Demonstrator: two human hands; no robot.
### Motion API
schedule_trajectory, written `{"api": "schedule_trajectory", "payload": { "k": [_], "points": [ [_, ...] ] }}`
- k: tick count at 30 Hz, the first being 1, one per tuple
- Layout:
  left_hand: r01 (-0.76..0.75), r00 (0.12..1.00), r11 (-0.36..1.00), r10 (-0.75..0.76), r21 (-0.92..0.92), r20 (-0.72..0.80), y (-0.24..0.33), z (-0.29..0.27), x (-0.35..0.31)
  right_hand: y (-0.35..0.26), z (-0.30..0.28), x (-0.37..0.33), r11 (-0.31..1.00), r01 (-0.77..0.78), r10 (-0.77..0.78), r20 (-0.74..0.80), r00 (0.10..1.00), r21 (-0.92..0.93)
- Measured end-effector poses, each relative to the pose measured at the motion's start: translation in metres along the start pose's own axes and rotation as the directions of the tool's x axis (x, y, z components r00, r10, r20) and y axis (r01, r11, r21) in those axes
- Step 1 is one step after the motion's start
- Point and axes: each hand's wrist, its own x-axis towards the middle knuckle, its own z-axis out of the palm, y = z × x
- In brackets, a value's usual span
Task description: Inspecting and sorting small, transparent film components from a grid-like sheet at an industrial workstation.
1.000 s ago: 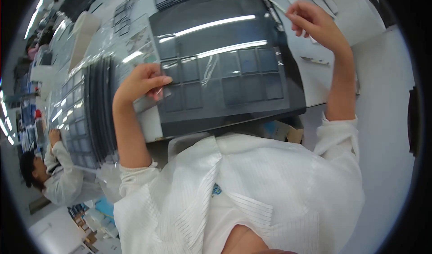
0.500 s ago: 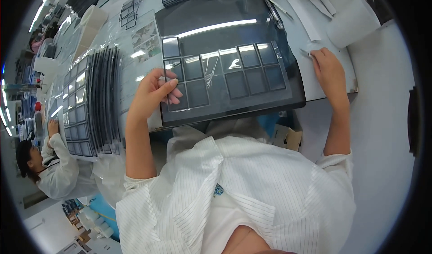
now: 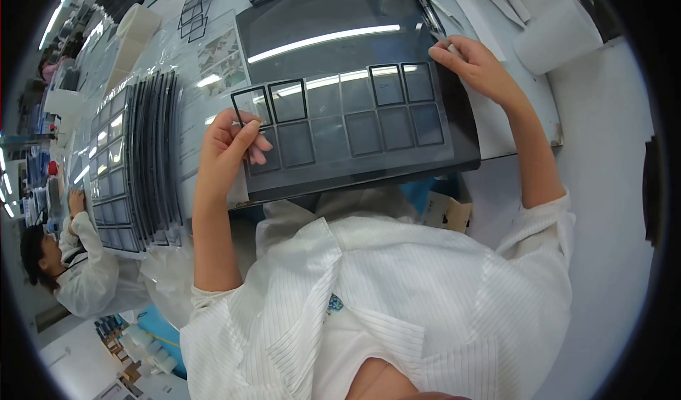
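In front of me a clear sheet with rows of dark-edged square panes lies on a dark glossy board. My left hand is at its left side, thumb and fingers pinched at the lower corner of a thin black square frame, which sits slightly tilted. Beside that frame, a second black frame lies over the top row of panes. Over the board's right edge, my right hand is closed around a small, thin, pale tool; its kind is mostly hidden by the fingers.
Left of the board stands a row of dark framed panels in clear plastic. Loose black frames lie farther back. A metal hand tool rests by the board's upper right edge, near a white roll. Another person sits at far left.
My right hand has moved left from the table to the board's right edge, carrying the thin tool. The black frame by my left hand has shifted down and left, now tilted.
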Motion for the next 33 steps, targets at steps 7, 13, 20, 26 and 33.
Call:
{"api": "schedule_trajectory", "payload": {
  "k": [7, 13, 20, 26, 33],
  "points": [
    [0.050, 0.999, 0.999, -0.050, -0.022, -0.014, 0.006, -0.004, -0.003, -0.007, -0.008, 0.035, 0.998, -0.030, 0.001, 0.440, 0.898, 0.060],
    [0.211, 0.977, 0.977, -0.211, -0.035, 0.014, 0.013, -0.015, 0.015, -0.004, -0.003, 0.033, 0.957, -0.193, 0.073, 0.465, 0.882, 0.216],
    [0.142, 0.989, 0.990, -0.141, 0.013, -0.053, 0.034, -0.016, 0.061, -0.002, 0.002, 0.024, 0.861, -0.338, 0.185, 0.385, 0.904, 0.381],
    [0.213, 0.976, 0.974, -0.210, 0.081, -0.049, 0.024, -0.020, 0.075, -0.003, 0.006, 0.020, 0.774, -0.407, 0.237, 0.375, 0.896, 0.485],
    [0.206, 0.978, 0.976, -0.203, 0.072, -0.054, 0.015, -0.022, 0.061, -0.006, 0.008, 0.017, 0.825, -0.371, 0.212, 0.375, 0.903, 0.426]
  ]
}}
